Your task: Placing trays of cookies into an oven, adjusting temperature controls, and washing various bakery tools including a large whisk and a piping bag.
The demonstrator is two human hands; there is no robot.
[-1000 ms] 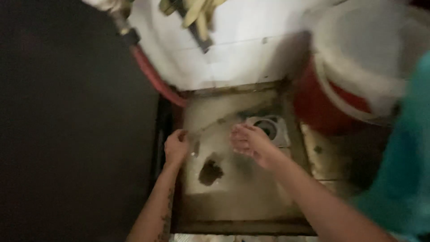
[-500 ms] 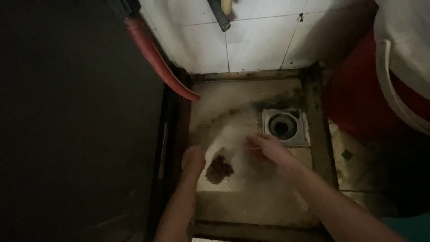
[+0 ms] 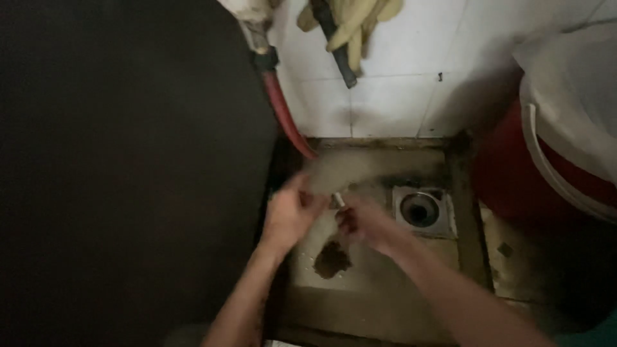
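Gripping one blurred grey cloth point(image 3: 350, 172) at frame centre, two hands, left hand point(image 3: 290, 215) and right hand point(image 3: 366, 225), both closed, beside one floor drain point(image 3: 421, 209).

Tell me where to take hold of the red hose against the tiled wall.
Grip the red hose on its bare middle stretch, coming from the right, tile-side. It slants down the wall from the dark coupling toward the wash basin, and its left edge lies against a dark surface. The lower end vanishes behind the left hand and motion blur, so I'd avoid that part.
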